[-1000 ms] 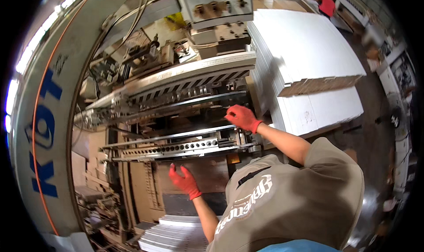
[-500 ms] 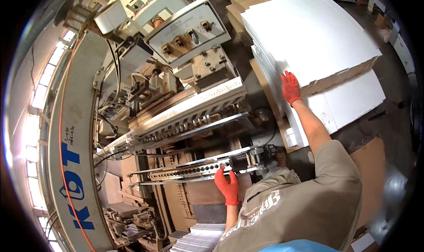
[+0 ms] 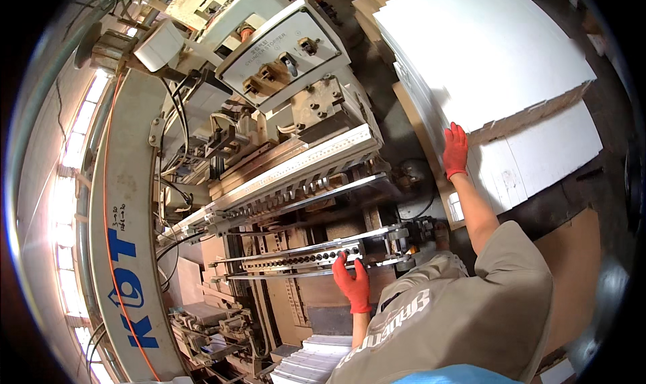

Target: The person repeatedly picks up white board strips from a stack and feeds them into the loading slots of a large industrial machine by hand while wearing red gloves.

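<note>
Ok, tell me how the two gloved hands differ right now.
The left hand rests low against the machine's perforated metal bar, fingers pointing up. The right hand is stretched out farther, flat on the edge of the stack of white sheets. Both wear red gloves, and neither is closed around anything.

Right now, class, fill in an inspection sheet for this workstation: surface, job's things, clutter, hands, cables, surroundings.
Surface: metal feed rails of a large press, in front of the person.
Job's things: tall stack of white sheets at right; smaller white stack below the rails.
Clutter: brown cardboard on the floor.
Hands: left hand, red-gloved, on the rail; right hand, red-gloved, flat on the tall stack's edge.
Cables: black wires and an orange line along the machine.
Surroundings: grey control box; bright windows at left.
</note>
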